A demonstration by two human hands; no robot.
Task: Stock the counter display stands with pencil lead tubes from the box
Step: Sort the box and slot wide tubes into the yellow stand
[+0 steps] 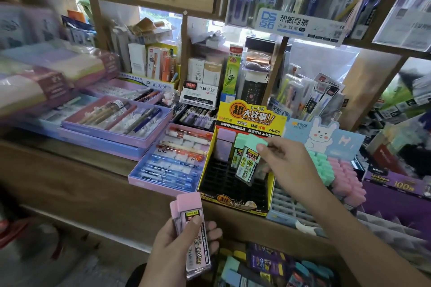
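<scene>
The right hand (286, 161) pinches a green tube (248, 163) by its cap just above the yellow stand (233, 202) — best tipped upright, then lowered straight into an empty slot — while the left hand (177, 247), in front of the stand, grips pink tubes (193, 228).

The pastel packs (46, 70) at the left are blurred, and their print cannot be read. The packs below the counter (263, 263) are cut off by the lower edge and cannot be counted. The rabbit display stand (321, 133) is partly covered by the right hand (286, 158) and its forearm. The label of the pink tubes (191, 228) is partly hidden under the thumb of the left hand (172, 247). Small print on the mint-capped tube (247, 165) is illegible.
</scene>
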